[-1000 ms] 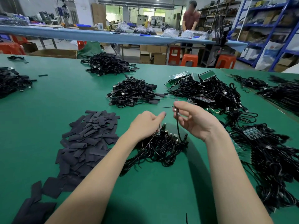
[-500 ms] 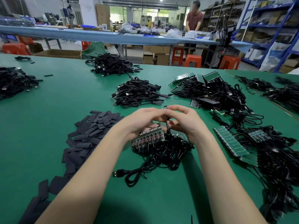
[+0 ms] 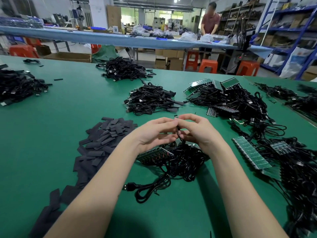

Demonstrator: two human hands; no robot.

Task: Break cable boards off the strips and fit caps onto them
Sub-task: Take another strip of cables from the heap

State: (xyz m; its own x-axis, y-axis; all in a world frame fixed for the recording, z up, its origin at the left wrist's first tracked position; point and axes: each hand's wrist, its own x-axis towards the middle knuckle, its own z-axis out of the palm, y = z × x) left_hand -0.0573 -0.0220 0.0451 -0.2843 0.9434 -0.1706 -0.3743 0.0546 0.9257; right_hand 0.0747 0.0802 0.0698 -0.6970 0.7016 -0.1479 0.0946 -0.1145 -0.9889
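My left hand (image 3: pixel 154 133) and my right hand (image 3: pixel 197 131) meet above the green table and pinch one small cable board (image 3: pixel 176 116) between their fingertips. Its black cable (image 3: pixel 178 133) hangs down between the palms. Below the hands lies a strip of boards (image 3: pixel 154 156) with red parts, still joined to a tangle of black cables (image 3: pixel 185 162). A heap of flat black caps (image 3: pixel 104 136) lies to the left. Whether a cap is on the held board cannot be told.
Green board strips (image 3: pixel 250 154) and cable heaps (image 3: pixel 298 169) lie at the right. Finished cable piles (image 3: pixel 151 99) sit farther back, another pile (image 3: pixel 17 86) at the far left. A loose USB plug (image 3: pixel 127 187) lies near my left forearm. A person (image 3: pixel 210 21) works at the far bench.
My hands came together from apart and now pinch the single board between them, held slightly higher. The strip my left hand covered now lies exposed on the table.
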